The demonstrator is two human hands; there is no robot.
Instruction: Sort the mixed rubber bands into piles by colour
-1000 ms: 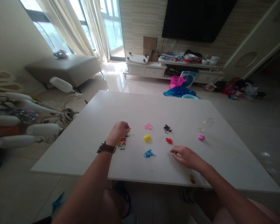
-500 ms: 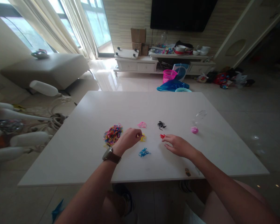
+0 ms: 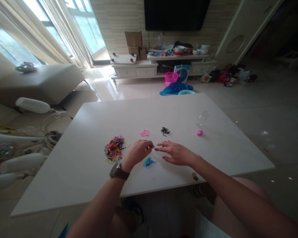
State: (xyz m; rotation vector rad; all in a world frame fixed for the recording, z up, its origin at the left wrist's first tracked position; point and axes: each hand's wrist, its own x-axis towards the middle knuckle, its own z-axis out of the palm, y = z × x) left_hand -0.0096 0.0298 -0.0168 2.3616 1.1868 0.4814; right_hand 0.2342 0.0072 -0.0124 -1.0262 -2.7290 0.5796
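Small band (image 3: 154,147) pinched in left hand (image 3: 139,150), that grip closed; colour not made out. Band held at the fingertips, right of the left grip, in the narrow gap between the hands. Right hand (image 3: 178,153) seen with fingers parted, nothing visibly gripped; its forefinger tip is set just beside the band, contact not told. Long axis too small to be read. Red pile (image 3: 167,141) partly hidden by right hand; blue pile (image 3: 149,162) laid on counter (image 3: 96,125), nearer the body.
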